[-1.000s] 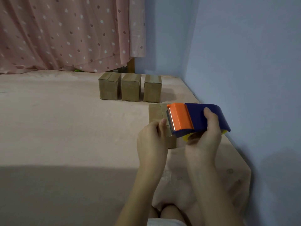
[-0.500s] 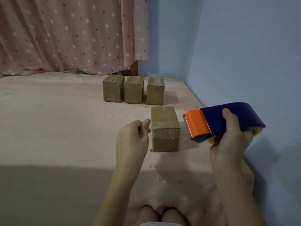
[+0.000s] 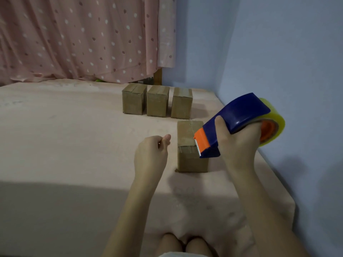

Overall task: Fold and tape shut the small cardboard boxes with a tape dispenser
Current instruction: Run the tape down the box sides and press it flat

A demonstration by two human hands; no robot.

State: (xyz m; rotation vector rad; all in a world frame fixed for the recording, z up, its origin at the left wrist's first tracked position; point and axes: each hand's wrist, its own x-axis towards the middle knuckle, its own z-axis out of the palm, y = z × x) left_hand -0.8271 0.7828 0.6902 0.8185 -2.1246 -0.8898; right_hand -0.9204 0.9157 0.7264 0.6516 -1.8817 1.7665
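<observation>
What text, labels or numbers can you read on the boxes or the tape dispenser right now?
None can be read.
Tape dispenser: plain blue and orange, no visible lettering.
Near box and three far boxes: plain cardboard with tape, no print visible.
Curtain: dots only.

Two bare forearms come up from the bottom edge, no sleeves on either, no watch, no bracelet, no ring showing. The slim left hand (image 3: 151,156) shows its back, with a short, plain nail on the thumb tip. The right hand (image 3: 239,145) is bare too, its thumbnail trimmed short and unpainted. Down low between the arms, two bare rounded knees (image 3: 183,244) sit side by side, and just beneath them a sliver of pale, whitish garment hem (image 3: 178,254) crosses the frame's bottom edge.
</observation>
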